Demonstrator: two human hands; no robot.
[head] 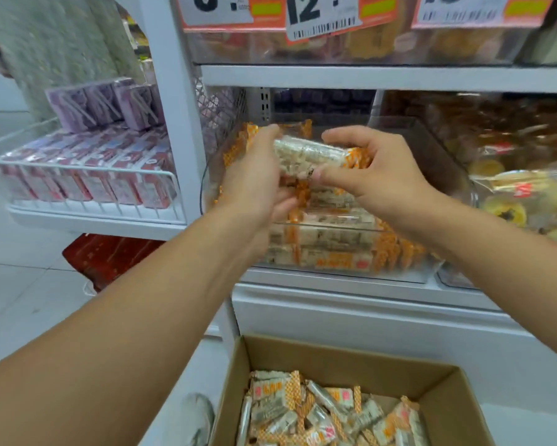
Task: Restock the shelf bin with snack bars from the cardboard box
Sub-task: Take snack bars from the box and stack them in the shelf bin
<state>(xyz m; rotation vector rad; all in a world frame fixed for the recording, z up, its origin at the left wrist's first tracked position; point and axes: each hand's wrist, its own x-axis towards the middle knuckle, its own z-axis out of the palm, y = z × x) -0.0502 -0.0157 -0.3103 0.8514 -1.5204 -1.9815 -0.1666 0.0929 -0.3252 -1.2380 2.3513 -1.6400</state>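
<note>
Both hands hold a bundle of snack bars [306, 159], white with orange ends, above the clear shelf bin [444, 175]. My left hand [254, 185] grips the bundle's left end. At the right end, my right hand [367, 169] grips it with thumb below and fingers over the top. More bars [331, 243] lie stacked inside the bin. The open cardboard box [344, 352] stands at the bottom of the head view, with several loose bars [328, 413] in it.
A neighbouring clear bin [525, 194] of yellow pastries sits to the right. A white wire basket [87, 175] of pink and purple packs juts out on the left. Price tags [322, 17] hang from the shelf above. A red bag [109, 255] lies on the floor.
</note>
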